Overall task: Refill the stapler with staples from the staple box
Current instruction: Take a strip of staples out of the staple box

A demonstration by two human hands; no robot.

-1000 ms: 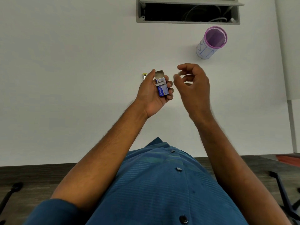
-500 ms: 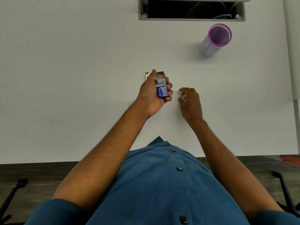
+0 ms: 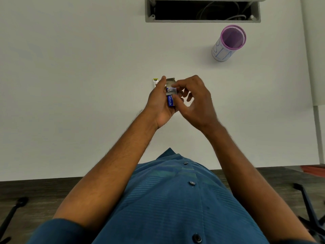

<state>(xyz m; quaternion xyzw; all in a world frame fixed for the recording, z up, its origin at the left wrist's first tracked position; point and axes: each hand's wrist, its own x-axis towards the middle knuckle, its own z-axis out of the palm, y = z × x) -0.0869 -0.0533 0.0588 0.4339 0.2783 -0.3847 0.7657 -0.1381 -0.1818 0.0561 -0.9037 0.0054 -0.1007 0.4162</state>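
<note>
My left hand (image 3: pixel 158 104) holds a small blue staple box (image 3: pixel 170 100) upright over the white desk (image 3: pixel 79 88), with its grey top flap open. My right hand (image 3: pixel 198 103) has come against the box. Its index finger rests at the open top end and its thumb lies along the box's right side. Whether any staples sit between those fingers is hidden. The stapler (image 3: pixel 155 83), silvery with a yellow-green tip, lies on the desk just behind my left thumb, mostly covered by that hand.
A purple-rimmed white cup (image 3: pixel 228 43) stands at the back right of the desk. A grey-framed cable opening (image 3: pixel 202 9) with wires is cut into the far edge. Dark chair legs (image 3: pixel 309 208) show over the floor at the lower right.
My right hand dropped to the desk right of the box, then rose and moved left onto the box's open end. My left hand kept hold of the box almost in place.
</note>
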